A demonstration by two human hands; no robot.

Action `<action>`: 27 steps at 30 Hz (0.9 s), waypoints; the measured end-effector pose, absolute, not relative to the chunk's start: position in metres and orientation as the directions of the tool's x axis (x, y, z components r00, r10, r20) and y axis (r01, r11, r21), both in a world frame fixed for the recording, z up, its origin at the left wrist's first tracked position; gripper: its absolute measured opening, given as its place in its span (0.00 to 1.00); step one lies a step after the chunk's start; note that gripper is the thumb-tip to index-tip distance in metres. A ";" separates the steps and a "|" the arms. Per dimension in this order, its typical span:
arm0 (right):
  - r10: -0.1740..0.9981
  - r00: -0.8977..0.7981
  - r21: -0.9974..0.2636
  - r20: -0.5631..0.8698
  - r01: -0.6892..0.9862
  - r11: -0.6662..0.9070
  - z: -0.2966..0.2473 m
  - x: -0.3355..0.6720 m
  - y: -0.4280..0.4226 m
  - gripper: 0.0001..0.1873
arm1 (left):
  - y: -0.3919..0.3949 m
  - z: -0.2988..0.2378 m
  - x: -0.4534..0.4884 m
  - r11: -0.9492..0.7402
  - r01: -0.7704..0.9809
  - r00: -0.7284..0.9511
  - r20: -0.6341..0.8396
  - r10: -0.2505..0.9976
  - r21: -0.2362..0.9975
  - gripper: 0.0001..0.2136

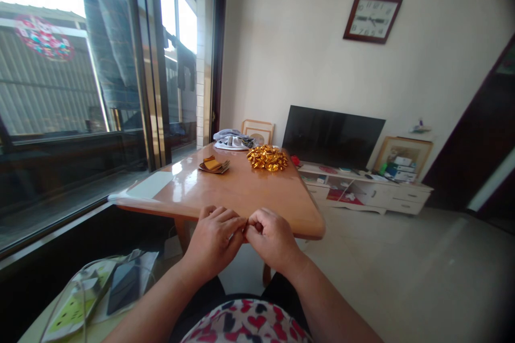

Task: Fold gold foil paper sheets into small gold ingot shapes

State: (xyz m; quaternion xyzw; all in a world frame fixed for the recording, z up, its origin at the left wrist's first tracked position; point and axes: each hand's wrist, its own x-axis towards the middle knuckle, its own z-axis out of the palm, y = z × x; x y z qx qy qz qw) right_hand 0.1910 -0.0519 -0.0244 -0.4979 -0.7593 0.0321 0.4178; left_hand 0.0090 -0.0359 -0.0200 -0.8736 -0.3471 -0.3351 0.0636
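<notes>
Head view | hands (213, 238) pinch small item (243, 229) | wooden table edge (289, 222) ahead

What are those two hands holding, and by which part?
The left hand and right hand pinch something small at the fingertips; what it is cannot be told.

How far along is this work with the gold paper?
Done: a heap of folded gold foil pieces on the wooden table. In hand: the left hand and right hand pinch something small, mostly hidden, together. Left: a small stack of gold and brown paper beside the heap.
</notes>
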 end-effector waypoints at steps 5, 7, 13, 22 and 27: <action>0.780 -0.159 -0.430 0.606 0.759 0.489 -0.025 0.191 -0.050 0.07 | -0.040 -0.020 0.012 -0.753 0.653 0.554 0.624 0.551 0.085 0.10; 0.778 -0.168 -0.408 0.605 0.774 0.484 -0.025 0.191 -0.049 0.07 | -0.041 -0.019 0.012 -0.749 0.659 0.556 0.626 0.547 0.070 0.10; 0.777 -0.195 -0.366 0.599 0.796 0.482 -0.023 0.193 -0.049 0.07 | -0.039 -0.018 0.014 -0.739 0.671 0.565 0.608 0.557 0.054 0.10; 0.756 -0.013 -0.583 0.654 0.628 0.515 -0.025 0.196 -0.042 0.06 | -0.041 -0.018 0.022 -0.792 0.577 0.530 0.646 0.548 0.198 0.19; 0.810 -0.001 -0.744 0.587 0.394 0.540 -0.026 0.200 -0.041 0.06 | -0.034 -0.031 0.022 -0.793 0.393 0.384 0.700 0.602 0.466 0.19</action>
